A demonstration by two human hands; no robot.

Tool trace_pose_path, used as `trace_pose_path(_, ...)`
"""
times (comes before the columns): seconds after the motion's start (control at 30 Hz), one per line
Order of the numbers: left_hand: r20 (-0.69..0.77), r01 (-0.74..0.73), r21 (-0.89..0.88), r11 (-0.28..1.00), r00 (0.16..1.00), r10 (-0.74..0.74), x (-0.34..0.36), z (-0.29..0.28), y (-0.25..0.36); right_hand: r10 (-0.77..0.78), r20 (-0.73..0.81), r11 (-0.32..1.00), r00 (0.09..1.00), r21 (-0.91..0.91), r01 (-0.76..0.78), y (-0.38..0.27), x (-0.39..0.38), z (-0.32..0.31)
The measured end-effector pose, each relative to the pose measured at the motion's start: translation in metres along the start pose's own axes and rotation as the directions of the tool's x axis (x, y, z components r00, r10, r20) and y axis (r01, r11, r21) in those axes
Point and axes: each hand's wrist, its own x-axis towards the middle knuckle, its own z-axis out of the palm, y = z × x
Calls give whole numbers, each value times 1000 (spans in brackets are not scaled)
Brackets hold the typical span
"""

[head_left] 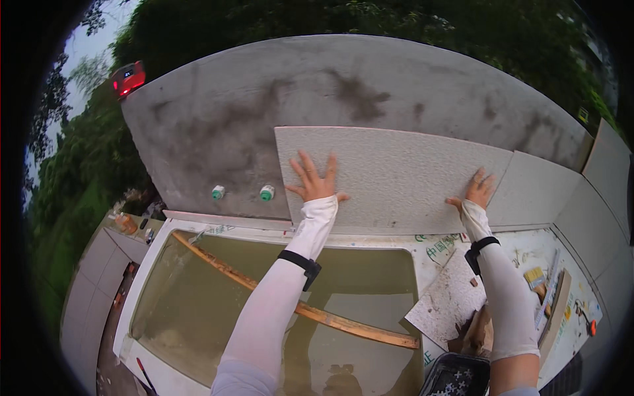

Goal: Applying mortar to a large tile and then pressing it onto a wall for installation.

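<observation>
A large pale, textured wall tile (389, 175) stands upright against the grey cement wall, its lower edge along the back rim of a white tub. My left hand (316, 179) lies on the tile near its left end, palm down with fingers spread. Toward the tile's right end my right hand (477, 190) rests on it, fingers apart. Both arms reach forward in white sleeves with black bands at the wrists. Right of this tile, another wall tile (532, 190) meets it at a thin seam. Two green-and-white pipe ends (267, 193) poke from the wall left of the tile.
Below my arms is a tub (142, 310) of murky water with a wooden strip (343, 321) across it. A red device (129, 79) sits on the wall's left end. At right are a loose tile piece (444, 300), a black tray (456, 377) of spacers, a brush (535, 277) and orange-handled scissors (592, 327).
</observation>
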Motion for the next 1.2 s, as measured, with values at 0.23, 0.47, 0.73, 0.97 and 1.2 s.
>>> trace_pose_path(0.23,-51,2,-19,1000,999,-3,-11,-8,-27,2,60,999,998,40,-4,-40,-18,-9)
trace_pose_path(0.47,-19,-19,-21,1000,1000,18,2,-5,7,17,-2,999,1000,-46,-17,-1,-2,-11)
trace_pose_path(0.73,-80,41,-12,999,996,-42,-2,2,-16,38,147,999,988,0,-39,-22,7,2)
trace_pose_path(0.97,-118,21,-2,1000,993,-21,-1,8,-9,28,136,998,990,48,-35,-13,3,-5)
trace_pose_path(1.2,-44,82,29,996,996,-81,-5,-3,-9,38,135,998,990,47,-44,-18,-1,0)
